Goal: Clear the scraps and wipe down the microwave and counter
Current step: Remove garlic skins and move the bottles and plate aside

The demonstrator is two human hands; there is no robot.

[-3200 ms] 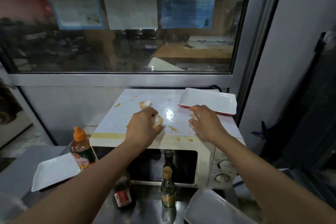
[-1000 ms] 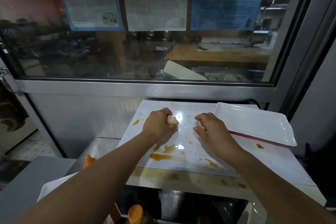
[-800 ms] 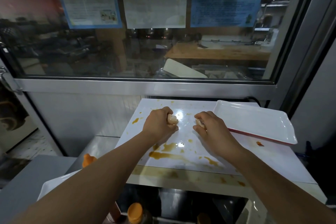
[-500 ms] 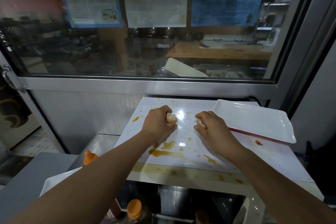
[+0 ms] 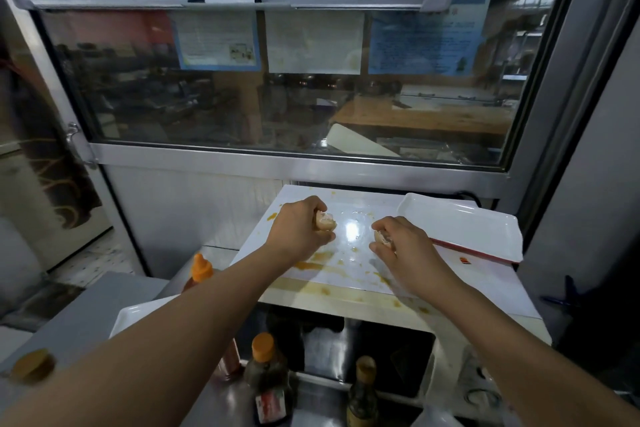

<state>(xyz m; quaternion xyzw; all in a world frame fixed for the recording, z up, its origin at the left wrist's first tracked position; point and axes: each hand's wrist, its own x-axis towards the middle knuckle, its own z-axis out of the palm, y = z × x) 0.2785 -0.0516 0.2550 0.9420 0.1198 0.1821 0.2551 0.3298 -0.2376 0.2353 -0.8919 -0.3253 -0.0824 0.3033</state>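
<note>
The left hand (image 5: 299, 230) is curling its fingers around a pale, crumpled food scrap (image 5: 325, 221) above the stained white top of the microwave (image 5: 349, 263), and the right hand (image 5: 403, 246) is pinching a smaller pale scrap (image 5: 381, 238) just above the same surface. Both scraps are looking soft, light and probably greasy, so a loose cupped hold around the whole lump is likely suiting them better than a hard squeeze. Orange-brown sauce smears (image 5: 313, 262) are lying between the wrists, still needing wiping. A white rectangular tray with a red underside (image 5: 485, 229) is sitting at the right rear of the top.
</note>
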